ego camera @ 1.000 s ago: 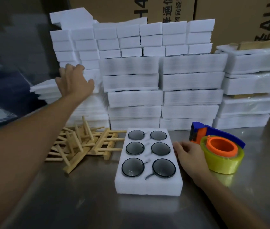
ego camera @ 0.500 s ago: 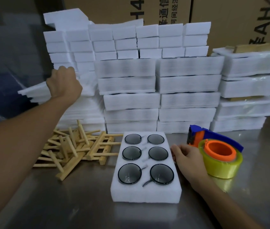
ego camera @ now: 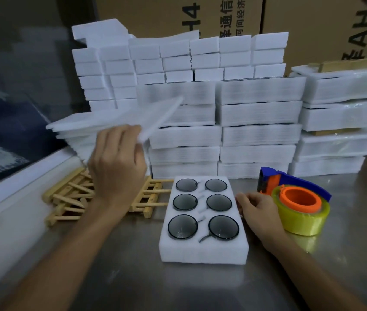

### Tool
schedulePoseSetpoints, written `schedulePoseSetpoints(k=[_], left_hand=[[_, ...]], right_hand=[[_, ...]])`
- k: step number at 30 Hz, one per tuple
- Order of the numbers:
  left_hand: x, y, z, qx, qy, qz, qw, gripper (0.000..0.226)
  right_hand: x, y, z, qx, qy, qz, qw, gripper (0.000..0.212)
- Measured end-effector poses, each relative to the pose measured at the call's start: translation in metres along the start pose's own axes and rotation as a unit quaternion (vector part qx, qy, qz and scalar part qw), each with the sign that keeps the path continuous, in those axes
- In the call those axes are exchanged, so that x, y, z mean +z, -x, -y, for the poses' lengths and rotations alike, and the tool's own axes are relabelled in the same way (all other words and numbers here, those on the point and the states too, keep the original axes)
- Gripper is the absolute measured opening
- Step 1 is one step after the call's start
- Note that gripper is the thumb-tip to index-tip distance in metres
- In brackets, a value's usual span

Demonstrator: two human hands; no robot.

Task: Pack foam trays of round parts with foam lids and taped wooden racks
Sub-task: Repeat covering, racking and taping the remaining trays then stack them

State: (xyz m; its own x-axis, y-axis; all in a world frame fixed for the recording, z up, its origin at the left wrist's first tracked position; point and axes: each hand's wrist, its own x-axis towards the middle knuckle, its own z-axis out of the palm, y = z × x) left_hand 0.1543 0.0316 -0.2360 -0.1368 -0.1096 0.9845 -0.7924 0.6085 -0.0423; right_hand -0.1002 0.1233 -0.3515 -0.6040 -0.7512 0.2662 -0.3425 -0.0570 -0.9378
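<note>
Holding thin white foam lid, motion-blurred, tilted.

Six round parts, one open foam tray, one tape dispenser, two hands

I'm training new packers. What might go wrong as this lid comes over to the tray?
1. The left hand pinches the thin foam lid by one corner; it may flex or slip.
2. The six round parts lie uncovered in the foam tray; a skewed lid might scuff them.
</note>
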Motion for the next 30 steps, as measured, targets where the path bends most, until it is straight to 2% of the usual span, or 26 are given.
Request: schedulePoseSetpoints(k=[4, 8, 12, 16, 20, 23, 25, 27, 30], left_hand=[[-0.009, 0.040, -0.033, 0.061, 0.110, 0.012, 0.992, 0.038], [-0.007, 0.065, -0.049, 0.094, 0.218, 0.120, 0.964, 0.041], [-0.001, 0.076, -0.042, -0.028, 0.333, 0.219, 0.917, 0.054], [-0.001, 0.086, -0.033, -0.111, 0.392, 0.250, 0.878, 0.048], [-0.007, 0.091, -0.029, -0.171, 0.426, 0.265, 0.848, 0.044], [-0.010, 0.088, -0.027, -0.239, 0.485, 0.283, 0.792, 0.047], [-0.012, 0.085, -0.030, -0.275, 0.527, 0.278, 0.755, 0.044], [-0.012, 0.085, -0.034, -0.304, 0.539, 0.250, 0.745, 0.035], [-0.011, 0.086, -0.037, -0.317, 0.532, 0.226, 0.752, 0.025]], right_hand=[[-0.001, 0.001, 0.001, 0.002, -0.005, 0.007, 1.000, 0.029], [-0.003, 0.005, 0.006, -0.007, -0.048, 0.004, 0.999, 0.031], [-0.008, 0.009, 0.011, -0.001, -0.117, 0.020, 0.993, 0.045], [-0.009, 0.012, 0.011, -0.018, -0.105, 0.059, 0.993, 0.025], [-0.009, 0.015, 0.010, -0.031, -0.064, 0.098, 0.993, 0.029], [-0.010, 0.019, 0.011, -0.054, -0.051, 0.120, 0.990, 0.033], [-0.012, 0.023, 0.013, -0.057, -0.052, 0.124, 0.989, 0.044], [-0.014, 0.026, 0.016, -0.066, -0.056, 0.111, 0.990, 0.043], [-0.015, 0.027, 0.016, -0.091, -0.047, 0.104, 0.989, 0.020]])
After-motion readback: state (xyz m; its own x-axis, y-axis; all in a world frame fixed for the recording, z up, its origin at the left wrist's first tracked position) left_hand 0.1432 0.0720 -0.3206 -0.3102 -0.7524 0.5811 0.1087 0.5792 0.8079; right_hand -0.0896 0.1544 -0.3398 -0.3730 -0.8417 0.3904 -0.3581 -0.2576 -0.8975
